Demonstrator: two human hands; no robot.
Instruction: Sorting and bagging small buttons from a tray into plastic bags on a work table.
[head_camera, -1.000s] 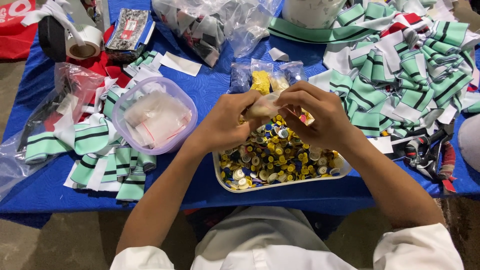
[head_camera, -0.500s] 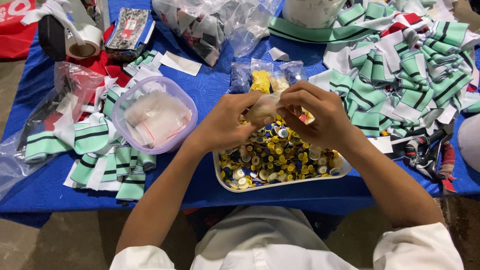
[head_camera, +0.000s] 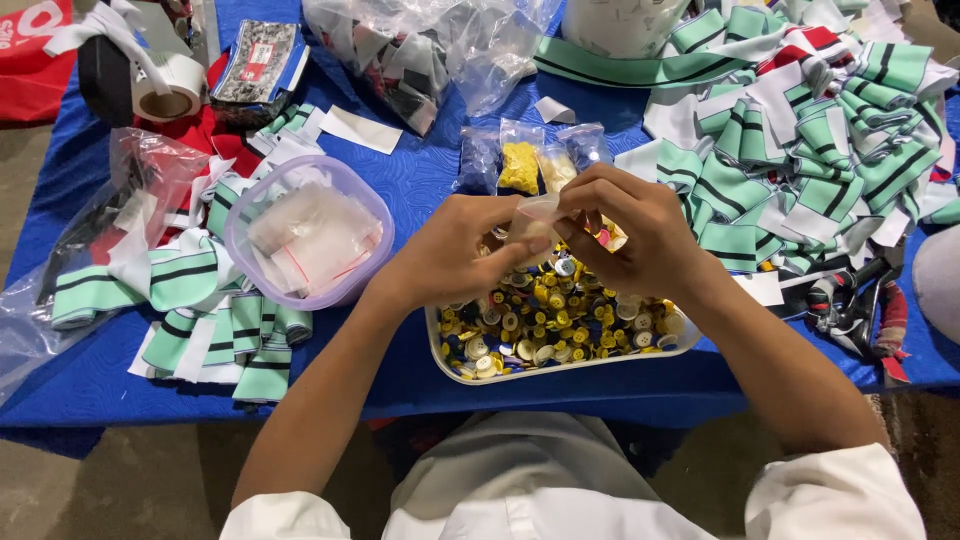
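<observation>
My left hand (head_camera: 455, 255) and my right hand (head_camera: 625, 235) meet above a white tray (head_camera: 440, 355) filled with several yellow, white and blue buttons (head_camera: 545, 325). Both pinch a small clear plastic bag (head_camera: 535, 215) between their fingertips. The bag's contents are hidden by my fingers. Just behind the hands lie small clear bags of yellow and pale pieces (head_camera: 525, 165) on the blue tablecloth (head_camera: 425, 180).
A clear lilac bowl (head_camera: 305, 235) with small zip bags sits to the left. Green-and-white striped fabric strips (head_camera: 800, 150) pile at the right, more (head_camera: 215, 325) at the left. A tape roll (head_camera: 165, 90) and large plastic bags (head_camera: 430, 50) are at the back. Pliers (head_camera: 850, 300) lie right.
Both hands stay over the tray with only small finger movements on the little bag; nothing else has moved.
</observation>
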